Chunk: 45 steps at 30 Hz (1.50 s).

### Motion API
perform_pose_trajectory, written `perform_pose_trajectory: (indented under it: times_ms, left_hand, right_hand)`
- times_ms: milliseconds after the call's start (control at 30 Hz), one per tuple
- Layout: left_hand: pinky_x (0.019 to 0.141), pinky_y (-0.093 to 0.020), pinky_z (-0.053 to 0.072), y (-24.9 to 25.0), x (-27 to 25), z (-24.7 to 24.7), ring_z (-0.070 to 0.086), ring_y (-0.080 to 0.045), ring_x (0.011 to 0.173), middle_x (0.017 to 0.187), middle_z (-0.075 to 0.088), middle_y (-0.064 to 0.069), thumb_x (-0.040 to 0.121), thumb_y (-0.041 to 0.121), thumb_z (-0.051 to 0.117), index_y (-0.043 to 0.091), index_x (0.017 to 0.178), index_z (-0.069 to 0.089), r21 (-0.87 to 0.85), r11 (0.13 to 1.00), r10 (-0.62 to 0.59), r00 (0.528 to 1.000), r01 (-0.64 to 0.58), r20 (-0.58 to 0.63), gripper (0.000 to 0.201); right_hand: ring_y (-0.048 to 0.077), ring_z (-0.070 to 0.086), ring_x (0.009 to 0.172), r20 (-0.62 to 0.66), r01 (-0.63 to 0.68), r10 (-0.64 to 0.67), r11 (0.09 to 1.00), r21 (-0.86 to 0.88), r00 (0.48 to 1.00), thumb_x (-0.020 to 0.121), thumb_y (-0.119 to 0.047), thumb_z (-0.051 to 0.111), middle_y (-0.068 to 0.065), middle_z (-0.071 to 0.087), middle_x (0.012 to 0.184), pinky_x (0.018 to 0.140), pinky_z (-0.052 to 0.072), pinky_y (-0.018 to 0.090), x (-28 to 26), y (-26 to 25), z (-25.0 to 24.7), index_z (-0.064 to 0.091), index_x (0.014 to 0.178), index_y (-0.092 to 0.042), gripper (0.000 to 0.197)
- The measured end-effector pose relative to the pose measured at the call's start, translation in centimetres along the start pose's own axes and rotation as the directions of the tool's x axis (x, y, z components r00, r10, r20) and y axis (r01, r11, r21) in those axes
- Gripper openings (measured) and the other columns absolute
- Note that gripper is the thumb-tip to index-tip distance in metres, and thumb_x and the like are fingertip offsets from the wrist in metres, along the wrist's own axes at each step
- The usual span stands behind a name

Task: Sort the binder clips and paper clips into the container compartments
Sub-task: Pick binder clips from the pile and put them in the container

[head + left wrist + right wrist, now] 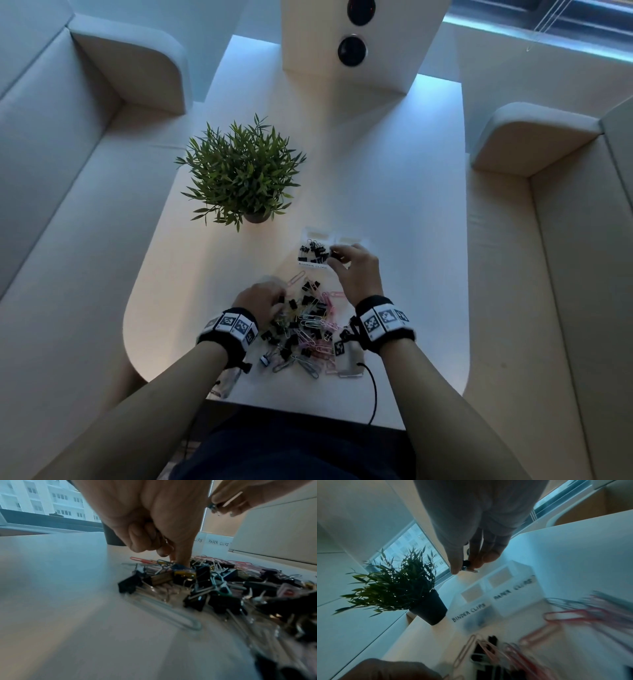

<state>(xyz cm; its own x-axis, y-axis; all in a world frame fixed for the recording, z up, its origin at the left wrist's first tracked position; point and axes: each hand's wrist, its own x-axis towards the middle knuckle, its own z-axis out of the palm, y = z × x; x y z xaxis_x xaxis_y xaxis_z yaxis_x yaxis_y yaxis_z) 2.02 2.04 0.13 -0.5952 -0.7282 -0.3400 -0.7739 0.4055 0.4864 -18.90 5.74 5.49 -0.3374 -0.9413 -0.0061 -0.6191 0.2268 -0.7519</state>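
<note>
A mixed pile (308, 329) of black binder clips and coloured paper clips lies on the white table (411, 240) in front of me. Behind it stands the clear container (356, 240), whose left compartment, labelled BINDER CLIPS (469, 612), holds several black binder clips (313, 251). The right one is labelled PAPER CLIPS (217, 543). My right hand (342, 260) hovers over the container and pinches a small black binder clip (467, 563) between thumb and fingers. My left hand (270, 301) is down at the pile's left edge, fingers curled, its fingertips (180, 559) pinching a binder clip (181, 568) in the heap.
A potted green plant (243, 171) stands left of and behind the container. A white column (359, 44) rises at the table's far end. Padded benches (68, 205) flank both sides. A black cable (373, 387) and a clear packet (226, 380) lie near the front edge.
</note>
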Motion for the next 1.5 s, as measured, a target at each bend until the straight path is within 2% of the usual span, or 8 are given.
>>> perform_pose_trajectory:
  times_ms: [267, 367, 467, 667, 867, 967, 1100, 1500]
  left_hand:
    - [0.065, -0.024, 0.050, 1.0, -0.2, -0.6, 0.050, -0.014, 0.068, 0.090, 0.059, -0.004, 0.088, 0.028, 0.052, 0.009, 0.092, 0.059, 0.110, 0.986, 0.131, 0.991, -0.126, -0.040, 0.021]
    - [0.053, -0.011, 0.038, 1.3, -0.4, -1.1, 0.052, -0.015, 0.060, 0.074, 0.062, -0.003, 0.078, 0.022, 0.067, 0.010, 0.078, 0.064, -0.151, 0.986, 0.045, 0.982, -0.074, -0.183, 0.012]
    - [0.051, -0.018, 0.043, 2.5, 0.1, -2.3, 0.052, -0.015, 0.055, 0.068, 0.062, -0.005, 0.073, 0.017, 0.071, 0.012, 0.075, 0.064, -0.346, 0.937, -0.050, 0.963, -0.047, -0.264, 0.009]
    - [0.059, -0.029, 0.043, 6.1, 5.1, -6.3, 0.047, -0.021, 0.064, 0.074, 0.052, -0.004, 0.077, 0.019, 0.061, 0.010, 0.079, 0.053, -0.068, 0.975, 0.197, 0.968, -0.210, -0.158, 0.012]
    - [0.071, -0.034, 0.049, 7.3, 8.2, -6.8, 0.056, -0.028, 0.088, 0.099, 0.059, -0.012, 0.082, 0.021, 0.054, 0.004, 0.099, 0.061, 0.196, 0.931, 0.302, 0.951, -0.308, 0.062, 0.025]
    - [0.080, -0.037, 0.052, 6.2, 7.6, -6.0, 0.056, -0.030, 0.104, 0.119, 0.059, -0.014, 0.078, 0.005, 0.057, 0.006, 0.110, 0.062, 0.161, 0.911, 0.386, 0.922, -0.379, -0.017, 0.032]
    - [0.073, -0.032, 0.053, 3.8, 4.6, -3.9, 0.056, -0.024, 0.092, 0.106, 0.061, -0.010, 0.077, 0.007, 0.064, 0.011, 0.108, 0.062, 0.118, 0.938, 0.343, 0.922, -0.326, -0.178, 0.031]
    - [0.075, -0.034, 0.056, 2.2, 1.0, 1.4, 0.058, -0.024, 0.077, 0.102, 0.058, -0.015, 0.078, 0.003, 0.065, -0.001, 0.085, 0.065, -0.029, 0.986, 0.158, 0.983, -0.161, -0.097, 0.008]
  right_hand:
    - [0.029, 0.056, 0.099, 0.116, 0.075, -0.048, 0.966, -0.245, 0.992, 0.086, -0.009, 0.061, 0.011, 0.068, 0.103, 0.086, 0.049, 0.036, 1.9, -1.0, 2.3, 0.063, 0.115, -0.014, 0.030]
    - [0.026, 0.054, 0.103, -0.045, 0.071, -0.083, 0.973, -0.220, 0.996, 0.086, -0.007, 0.060, 0.011, 0.066, 0.108, 0.087, 0.044, 0.026, 0.5, -0.2, 1.5, 0.061, 0.118, -0.009, 0.031]
    - [0.024, 0.056, 0.098, -0.187, -0.013, -0.018, 0.987, -0.163, 0.982, 0.086, -0.005, 0.061, 0.012, 0.066, 0.104, 0.082, 0.041, 0.023, -1.6, 1.8, 0.4, 0.063, 0.113, -0.009, 0.027]
    - [0.018, 0.059, 0.079, -0.129, -0.083, 0.063, 0.984, -0.156, 0.990, 0.082, -0.003, 0.065, 0.006, 0.066, 0.087, 0.074, 0.053, 0.035, -5.9, 6.3, -1.7, 0.071, 0.089, -0.010, 0.011]
    - [0.018, 0.060, 0.084, 0.160, -0.016, 0.057, 0.968, -0.251, 0.986, 0.083, -0.007, 0.066, 0.005, 0.066, 0.097, 0.076, 0.053, 0.030, -8.9, 7.7, -1.3, 0.071, 0.099, -0.011, 0.017]
    - [0.019, 0.060, 0.081, 0.244, 0.058, 0.035, 0.929, -0.365, 0.969, 0.084, -0.007, 0.064, 0.006, 0.064, 0.097, 0.071, 0.057, 0.032, -8.9, 7.5, -0.4, 0.070, 0.096, -0.010, 0.014]
    - [0.018, 0.056, 0.071, 0.291, 0.100, 0.039, 0.889, -0.448, 0.956, 0.084, -0.005, 0.062, 0.004, 0.061, 0.085, 0.064, 0.057, 0.033, -8.4, 7.6, 0.3, 0.070, 0.086, -0.013, 0.011]
    - [0.013, 0.061, 0.065, 0.057, -0.170, 0.178, 0.978, -0.117, 0.982, 0.077, -0.004, 0.070, 0.000, 0.065, 0.072, 0.066, 0.053, 0.025, -7.8, 8.0, -2.7, 0.063, 0.080, -0.013, 0.012]
